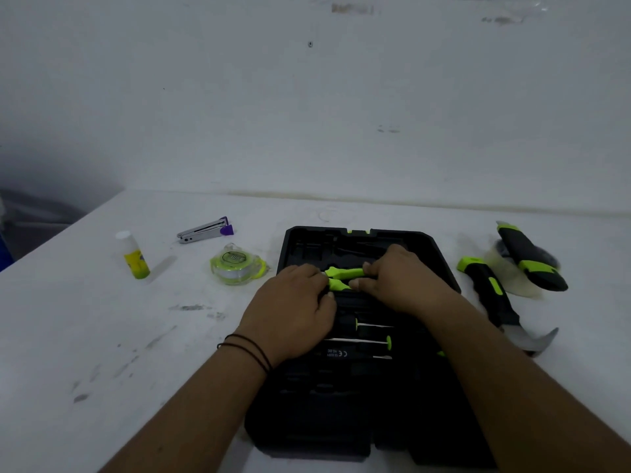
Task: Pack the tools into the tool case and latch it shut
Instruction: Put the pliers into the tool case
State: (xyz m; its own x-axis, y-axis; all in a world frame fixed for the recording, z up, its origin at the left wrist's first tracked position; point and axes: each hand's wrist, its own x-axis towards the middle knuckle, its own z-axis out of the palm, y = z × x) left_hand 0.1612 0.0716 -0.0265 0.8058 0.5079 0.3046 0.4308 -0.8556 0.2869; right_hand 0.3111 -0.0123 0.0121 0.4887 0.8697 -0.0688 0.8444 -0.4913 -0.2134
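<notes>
I have the green-handled pliers (341, 273) held in both grips, left hand (293, 302) and right hand (403, 278), over the open black plastic tool case (440, 254) at 12 o'clock. I should press them flat into their slot.

Matt black moulded plastic forms the tool case (362, 238); the pliers handles (343, 273) are smooth green plastic. The stapler (205, 231) shows bright polished metal with purple plastic ends. The table (102, 319) is matt white, scuffed with grey marks.
</notes>
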